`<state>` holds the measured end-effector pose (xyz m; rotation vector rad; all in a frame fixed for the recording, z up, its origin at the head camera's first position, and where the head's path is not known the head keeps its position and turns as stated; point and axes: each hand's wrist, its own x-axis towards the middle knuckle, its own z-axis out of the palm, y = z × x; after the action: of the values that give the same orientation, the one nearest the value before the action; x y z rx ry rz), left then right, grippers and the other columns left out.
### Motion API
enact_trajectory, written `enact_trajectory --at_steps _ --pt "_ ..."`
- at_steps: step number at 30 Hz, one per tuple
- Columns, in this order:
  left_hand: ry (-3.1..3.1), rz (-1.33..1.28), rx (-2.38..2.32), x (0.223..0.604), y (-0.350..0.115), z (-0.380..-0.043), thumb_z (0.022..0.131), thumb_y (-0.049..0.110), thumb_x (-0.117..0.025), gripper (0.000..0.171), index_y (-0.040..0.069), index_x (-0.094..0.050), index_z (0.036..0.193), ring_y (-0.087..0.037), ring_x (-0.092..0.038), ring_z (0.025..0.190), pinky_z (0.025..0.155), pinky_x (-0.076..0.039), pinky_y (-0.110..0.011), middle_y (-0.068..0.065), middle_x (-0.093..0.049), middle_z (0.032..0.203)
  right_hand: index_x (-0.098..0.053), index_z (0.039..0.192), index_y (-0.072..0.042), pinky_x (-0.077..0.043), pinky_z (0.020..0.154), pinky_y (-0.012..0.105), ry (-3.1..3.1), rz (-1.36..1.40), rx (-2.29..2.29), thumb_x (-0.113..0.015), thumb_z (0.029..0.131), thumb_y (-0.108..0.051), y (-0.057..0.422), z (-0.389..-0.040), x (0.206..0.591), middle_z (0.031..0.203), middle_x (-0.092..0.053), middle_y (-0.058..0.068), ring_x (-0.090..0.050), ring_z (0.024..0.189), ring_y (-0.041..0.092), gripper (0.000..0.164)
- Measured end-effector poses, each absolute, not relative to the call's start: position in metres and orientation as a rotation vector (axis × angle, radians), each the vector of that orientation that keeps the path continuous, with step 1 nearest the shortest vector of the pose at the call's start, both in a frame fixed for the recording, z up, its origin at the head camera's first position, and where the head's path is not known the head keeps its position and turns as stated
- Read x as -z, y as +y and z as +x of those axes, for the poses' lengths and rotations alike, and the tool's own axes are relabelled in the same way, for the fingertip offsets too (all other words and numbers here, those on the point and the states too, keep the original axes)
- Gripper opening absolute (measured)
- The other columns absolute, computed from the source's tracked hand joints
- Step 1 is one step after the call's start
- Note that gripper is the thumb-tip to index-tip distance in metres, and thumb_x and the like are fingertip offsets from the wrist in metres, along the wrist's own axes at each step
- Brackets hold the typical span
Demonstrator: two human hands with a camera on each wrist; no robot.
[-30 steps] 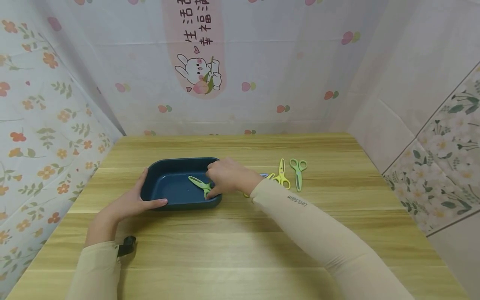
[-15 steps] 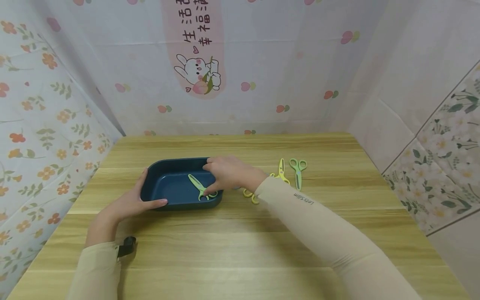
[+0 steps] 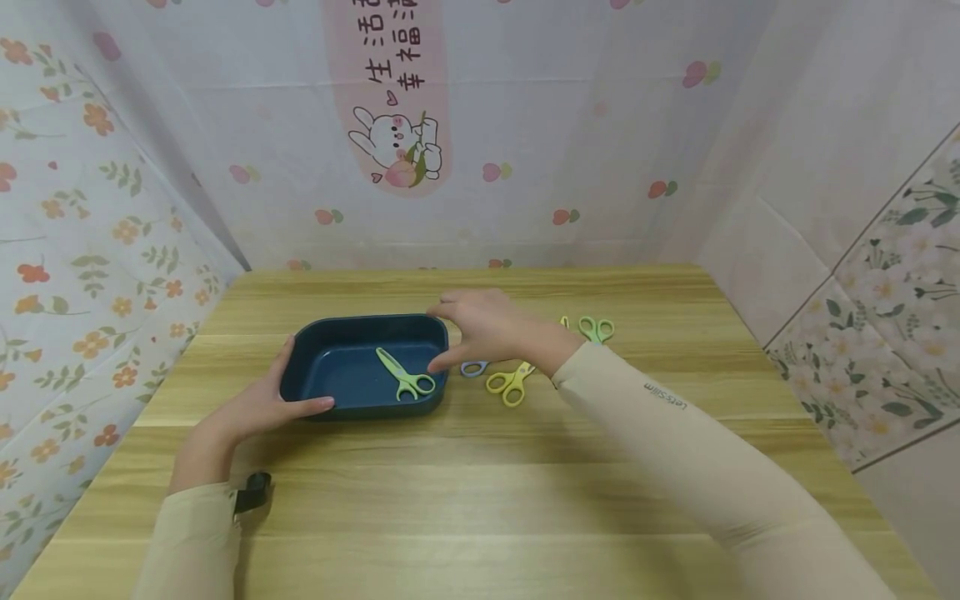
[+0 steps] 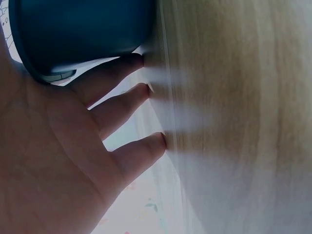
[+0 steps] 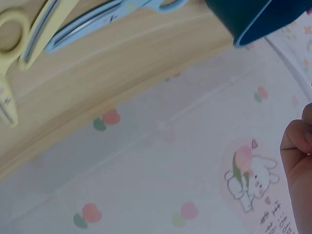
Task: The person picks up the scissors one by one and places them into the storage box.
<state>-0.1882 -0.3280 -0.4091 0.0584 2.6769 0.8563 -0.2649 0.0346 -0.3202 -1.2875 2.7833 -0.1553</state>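
Note:
My left hand (image 3: pixel 258 408) holds the left end of a dark blue box (image 3: pixel 390 412), its thumb over the front rim. In the left wrist view, several fingertips of that hand (image 4: pixel 58 131) touch the tabletop beside the box. Green scissors (image 3: pixel 405 379) lie inside the box, toward its right end. My right hand (image 3: pixel 491 325) hovers at the box's right edge, thumb and fingers spread with nothing between them. Beneath it lie blue scissors (image 3: pixel 474 367), mostly covered by the hand, and yellow scissors (image 3: pixel 513 385).
Another pair of yellow scissors (image 3: pixel 565 321) shows only a tip behind the right wrist. Further right are green scissors (image 3: pixel 597 329), partly covered by the forearm. A patterned curtain (image 3: pixel 525 167) hangs behind the wooden table (image 3: pixel 465 500).
My right hand has let go of the green scissors, which now lie in the box, and has drawn out and to the right. The left hand and the box have stayed put.

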Motion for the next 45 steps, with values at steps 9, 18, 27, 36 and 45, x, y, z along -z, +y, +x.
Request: enact_trajectory --at_steps 9,18,27,36,45 --pt "2.681 0.063 -0.856 0.409 -0.327 -0.188 0.092 0.064 -0.074 0.135 0.016 0.027 0.167 -0.070 -0.025 0.150 0.116 -0.033 -0.079 -0.039 0.001 0.173 -0.051 0.159 -0.010 -0.061 0.090 0.043 2.851 -1.240 0.227 -0.079 0.086 -0.068 0.072 -0.265 0.316 0.147 -0.064 0.009 -0.069 0.123 0.025 0.097" --pt "2.689 0.065 -0.847 0.410 -0.329 -0.188 0.092 0.063 -0.074 0.134 0.015 0.026 0.167 -0.069 -0.026 0.150 0.117 -0.033 -0.079 -0.039 0.001 0.173 -0.035 0.168 -0.019 -0.056 0.106 0.053 2.880 -1.078 0.415 -0.080 0.083 -0.071 0.110 -0.269 0.314 0.163 -0.054 0.004 -0.065 0.135 0.024 0.110" --pt "2.684 0.063 -0.865 0.408 -0.328 -0.187 0.092 0.064 -0.074 0.134 0.016 0.026 0.167 -0.069 -0.027 0.150 0.117 -0.033 -0.078 -0.039 0.001 0.173 -0.022 0.171 -0.033 -0.052 0.111 0.060 2.862 -0.932 0.498 -0.079 0.082 -0.069 0.153 -0.283 0.319 0.171 -0.043 0.002 -0.063 0.139 0.033 0.112" --pt "2.685 0.065 -0.866 0.407 -0.326 -0.187 0.092 0.064 -0.074 0.134 0.016 0.025 0.167 -0.068 -0.027 0.150 0.117 -0.033 -0.078 -0.038 0.001 0.173 -0.022 0.172 -0.027 -0.050 0.113 0.061 2.831 -0.889 0.566 -0.080 0.082 -0.065 0.188 -0.288 0.336 0.173 -0.038 0.006 -0.062 0.138 0.041 0.113" --pt "2.675 0.050 -0.862 0.407 -0.327 -0.186 0.092 0.065 -0.073 0.134 0.017 0.027 0.167 -0.069 -0.024 0.151 0.117 -0.032 -0.079 -0.038 0.003 0.173 -0.030 0.168 -0.012 -0.054 0.106 0.058 2.877 -0.796 0.383 -0.080 0.086 -0.066 0.200 -0.281 0.365 0.152 -0.061 0.018 -0.066 0.130 0.037 0.110"
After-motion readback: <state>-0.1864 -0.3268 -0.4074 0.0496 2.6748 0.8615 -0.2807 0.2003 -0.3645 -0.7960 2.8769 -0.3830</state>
